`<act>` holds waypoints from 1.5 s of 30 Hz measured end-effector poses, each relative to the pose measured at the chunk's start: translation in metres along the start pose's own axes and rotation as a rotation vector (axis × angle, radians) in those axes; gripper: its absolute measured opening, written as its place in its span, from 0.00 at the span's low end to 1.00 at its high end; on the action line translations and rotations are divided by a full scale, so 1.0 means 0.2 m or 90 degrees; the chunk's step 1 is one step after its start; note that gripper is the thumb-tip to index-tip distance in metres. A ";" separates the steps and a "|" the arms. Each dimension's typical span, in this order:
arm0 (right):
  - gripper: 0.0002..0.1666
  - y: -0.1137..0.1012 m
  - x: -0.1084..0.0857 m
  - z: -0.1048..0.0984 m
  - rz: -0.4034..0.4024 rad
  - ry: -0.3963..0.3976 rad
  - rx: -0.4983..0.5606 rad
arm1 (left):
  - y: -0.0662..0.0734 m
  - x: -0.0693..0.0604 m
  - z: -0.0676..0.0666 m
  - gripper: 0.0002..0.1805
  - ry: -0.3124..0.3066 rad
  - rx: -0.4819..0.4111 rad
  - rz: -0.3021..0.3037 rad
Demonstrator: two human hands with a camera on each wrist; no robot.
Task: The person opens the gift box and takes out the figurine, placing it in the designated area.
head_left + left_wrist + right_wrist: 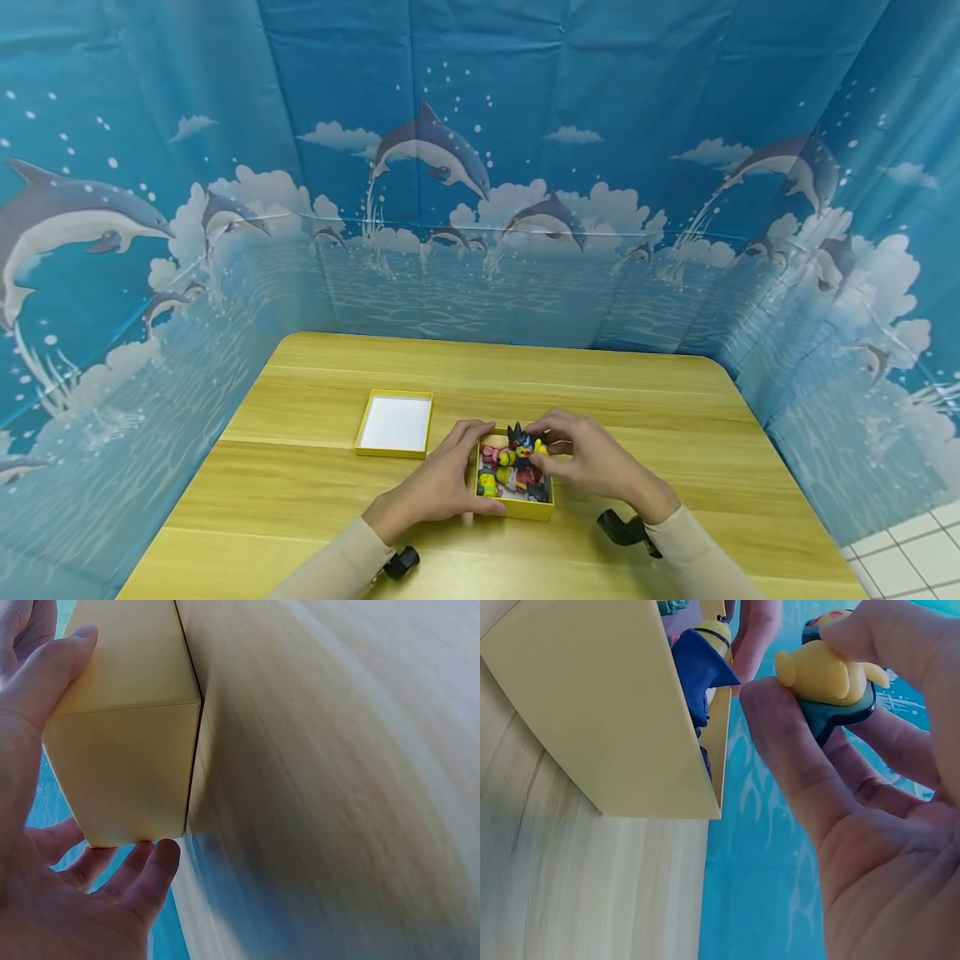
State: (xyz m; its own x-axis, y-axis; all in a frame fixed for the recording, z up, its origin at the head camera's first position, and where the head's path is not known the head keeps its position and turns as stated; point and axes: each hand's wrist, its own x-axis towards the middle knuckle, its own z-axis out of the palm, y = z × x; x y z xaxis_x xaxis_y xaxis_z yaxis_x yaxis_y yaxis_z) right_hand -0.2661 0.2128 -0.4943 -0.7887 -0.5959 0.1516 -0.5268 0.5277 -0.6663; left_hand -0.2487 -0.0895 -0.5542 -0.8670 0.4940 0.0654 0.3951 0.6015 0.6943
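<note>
My left hand (442, 479) holds an open yellow box (525, 510), with the thumb at its near side and the fingers along its far left side. In the left wrist view the fingertips (161, 862) touch the box's outer wall (124, 772). Several small toy figurines (507, 475) in yellow, pink and dark colours lie jumbled in the box. Over its right side, my right hand (596, 458) pinches a yellow figurine with dark green and black parts (825, 675) between thumb and fingers. A figurine with a blue cape (697, 671) shows at the box's opening.
Left of the box lies a shallow yellow-rimmed piece with a white inside (395, 423), like a box lid. Everything stands on a wood-grain table (300, 492). A blue dolphin-print curtain (480, 292) surrounds the table's back and sides.
</note>
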 end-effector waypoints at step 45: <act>0.16 0.19 -0.05 -0.11 0.116 0.069 0.096 | 0.00 0.00 0.00 0.72 -0.008 0.010 -0.011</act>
State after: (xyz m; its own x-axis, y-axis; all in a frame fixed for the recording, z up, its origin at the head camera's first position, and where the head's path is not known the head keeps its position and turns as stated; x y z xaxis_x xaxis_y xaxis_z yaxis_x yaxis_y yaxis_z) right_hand -0.2854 0.2525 -0.5045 -0.8998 -0.4267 0.0911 -0.3261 0.5191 -0.7900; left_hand -0.2491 -0.0894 -0.5553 -0.8697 0.4917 0.0439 0.3847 0.6194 0.6843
